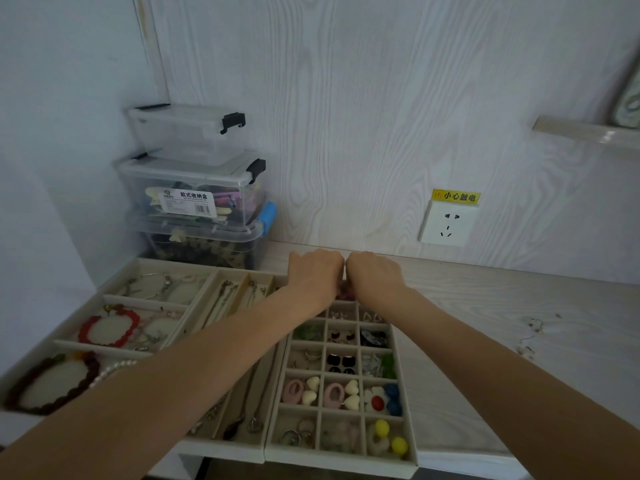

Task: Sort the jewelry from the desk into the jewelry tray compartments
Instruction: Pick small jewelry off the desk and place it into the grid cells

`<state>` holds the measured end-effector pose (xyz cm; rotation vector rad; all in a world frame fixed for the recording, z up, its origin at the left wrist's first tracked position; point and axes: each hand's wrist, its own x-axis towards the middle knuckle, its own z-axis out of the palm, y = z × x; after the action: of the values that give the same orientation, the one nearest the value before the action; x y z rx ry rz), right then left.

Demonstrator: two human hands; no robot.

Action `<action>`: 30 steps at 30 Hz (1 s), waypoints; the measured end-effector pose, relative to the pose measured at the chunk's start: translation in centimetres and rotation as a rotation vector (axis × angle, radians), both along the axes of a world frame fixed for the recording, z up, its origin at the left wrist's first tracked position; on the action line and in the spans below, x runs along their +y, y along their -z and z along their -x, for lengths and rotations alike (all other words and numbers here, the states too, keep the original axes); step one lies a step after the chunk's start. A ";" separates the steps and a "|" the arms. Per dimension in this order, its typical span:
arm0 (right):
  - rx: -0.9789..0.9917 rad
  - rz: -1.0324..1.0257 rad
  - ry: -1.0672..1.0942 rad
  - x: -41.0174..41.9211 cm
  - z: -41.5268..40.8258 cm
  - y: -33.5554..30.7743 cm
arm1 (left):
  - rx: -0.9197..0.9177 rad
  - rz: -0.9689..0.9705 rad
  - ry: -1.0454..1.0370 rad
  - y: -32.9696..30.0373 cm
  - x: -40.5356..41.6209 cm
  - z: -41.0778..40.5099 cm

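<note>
Three cream jewelry trays lie side by side on the desk. The grid tray (339, 462) holds earrings, rings and beads. The necklace tray (221, 448) has long slots. The bracelet tray (145, 263) holds a red bracelet (109, 327) and a dark bead bracelet (52, 386). My left hand (317, 271) and my right hand (375, 275) meet knuckle to knuckle over the far end of the grid tray. Their fingers curl down and the fingertips are hidden. A small pink-red piece (345, 294) shows just below where they meet. Loose jewelry (533, 327) lies on the desk at the right.
Stacked clear storage boxes (197, 202) stand in the back left corner behind the trays. A wall socket (448, 225) with a yellow warning label sits above the desk. A small shelf (588, 133) juts out at the upper right. The trays overhang the desk's front edge.
</note>
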<state>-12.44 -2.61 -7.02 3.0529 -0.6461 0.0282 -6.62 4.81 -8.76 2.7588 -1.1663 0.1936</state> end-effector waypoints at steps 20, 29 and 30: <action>-0.140 0.017 -0.104 -1.5 1.5 0.2 | -0.068 -0.235 0.184 -1.4 2.9 0.4; 0.056 0.069 -0.193 -1.6 2.7 0.7 | -0.176 -0.241 0.187 -1.2 3.0 0.8; 0.057 0.083 -0.194 -1.5 2.7 0.7 | -0.202 -0.248 0.193 -1.3 3.0 0.9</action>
<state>-15.13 -4.15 -7.73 3.0112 -0.3352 -0.0274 -7.53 7.85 -7.44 2.8618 -1.5996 0.3340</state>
